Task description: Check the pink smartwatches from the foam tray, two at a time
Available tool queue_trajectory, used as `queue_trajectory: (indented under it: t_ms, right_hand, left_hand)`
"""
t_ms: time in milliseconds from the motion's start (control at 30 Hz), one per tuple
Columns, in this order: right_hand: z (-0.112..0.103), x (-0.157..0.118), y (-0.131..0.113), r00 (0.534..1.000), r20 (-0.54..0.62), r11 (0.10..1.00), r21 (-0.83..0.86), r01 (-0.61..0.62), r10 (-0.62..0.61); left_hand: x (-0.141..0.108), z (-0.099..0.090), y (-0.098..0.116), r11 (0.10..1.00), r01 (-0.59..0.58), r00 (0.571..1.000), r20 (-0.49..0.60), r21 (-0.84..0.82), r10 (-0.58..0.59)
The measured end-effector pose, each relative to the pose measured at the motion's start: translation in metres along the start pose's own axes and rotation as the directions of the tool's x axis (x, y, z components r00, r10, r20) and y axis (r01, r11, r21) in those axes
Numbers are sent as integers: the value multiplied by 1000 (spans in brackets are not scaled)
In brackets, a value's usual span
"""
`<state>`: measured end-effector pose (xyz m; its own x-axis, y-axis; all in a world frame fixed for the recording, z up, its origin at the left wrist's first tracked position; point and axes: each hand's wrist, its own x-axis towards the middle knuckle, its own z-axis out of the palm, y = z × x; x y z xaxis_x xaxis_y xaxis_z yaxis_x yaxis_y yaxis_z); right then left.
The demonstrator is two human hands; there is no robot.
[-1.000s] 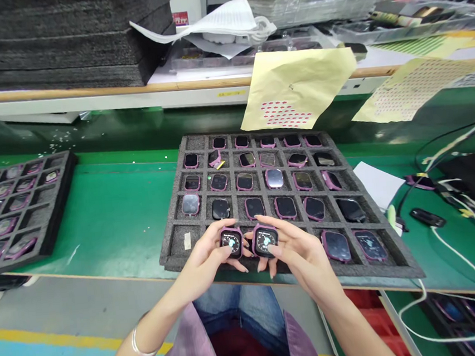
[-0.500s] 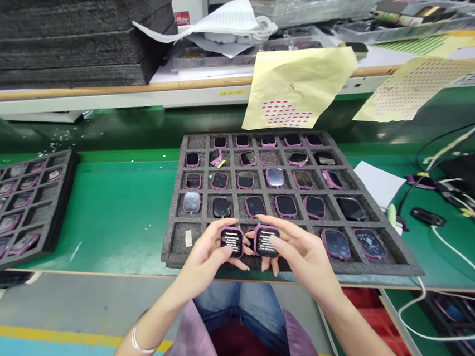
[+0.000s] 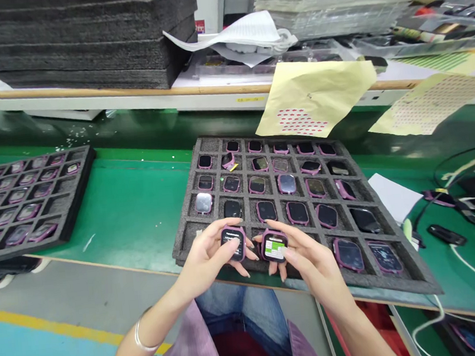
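My left grip (image 3: 205,254) is closed around the left watch (image 3: 229,238), and my right grip (image 3: 312,257) around the right watch (image 3: 271,246); each case is pinched by its edges, thumb over the front, fingers curled round behind. I take the step in hand to be working the two screens side by side with my thumbs. The next touch, I judge, calls for only the thumb to lift or slide while my fingers brace the case, so neither watch tips or drops.

Both watches have purple cases and rounded square faces. The left one shows pale lines of text on black, too small to read, with my thumb over part of it; the right one is lit green and white, my thumb at its edge. They are near each other, just apart, faces up towards me. Below and beyond my grips lies the grey foam tray (image 3: 407,283) on the green desk (image 3: 140,210), with other watches (image 3: 297,212) in its compartments.
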<state>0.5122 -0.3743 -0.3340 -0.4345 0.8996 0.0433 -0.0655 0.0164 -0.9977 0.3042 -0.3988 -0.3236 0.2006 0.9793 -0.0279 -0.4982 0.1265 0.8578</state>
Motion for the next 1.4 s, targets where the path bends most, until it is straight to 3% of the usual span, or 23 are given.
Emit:
queue_trajectory:
  t_ms: [167,267,367,433,500,567,700,767,833,933,1067,1167,1267,1400]
  right_hand:
    - [9,5,-6,998,55,988,-153,26,-18]
    - [21,17,-8,994,87,933,-346,95,-69]
    - [33,31,-10,963,209,720,-640,268,-173]
    - [35,37,-14,930,330,565,-742,361,-162]
    - [31,37,-19,917,378,479,-787,389,-125]
    - [21,32,-24,936,329,395,-849,351,-124]
    - [5,13,-21,973,192,111,-972,206,-125]
    - [5,6,-13,973,174,58,-981,185,-154]
    - [9,2,-4,965,141,166,-970,179,-219]
    - [13,2,2,966,21,457,-878,142,-259]
    - [6,7,-9,987,-50,735,-674,79,-152]
    - [-1,13,-18,995,-61,937,-347,49,-75]
    - [-1,18,-19,998,-63,999,-34,-9,7]
    - [1,21,-18,995,17,981,170,-97,96]
  left_hand:
    - [-3,-8,0,998,-42,999,30,-47,44]
    - [-7,-10,4,999,-49,999,-2,-5,49]
    - [-12,-12,10,995,-61,998,-29,74,63]
    - [-16,-16,14,990,-59,997,-35,125,64]
    - [-19,-22,17,984,-52,997,-41,168,60]
    - [-20,-27,19,979,-48,997,-52,198,59]
    - [-16,-29,15,965,-24,993,-104,262,53]
    - [-10,-24,10,958,-11,991,-122,288,48]
    - [-4,-17,3,952,-6,993,-113,306,42]
    - [1,-6,-4,941,-6,996,-84,337,36]
    - [4,2,-8,911,-14,997,-67,411,45]
    - [6,4,-8,883,-24,990,-110,469,85]
    - [9,5,-9,876,-22,983,-149,482,107]
    - [10,4,-11,889,20,985,-161,457,60]
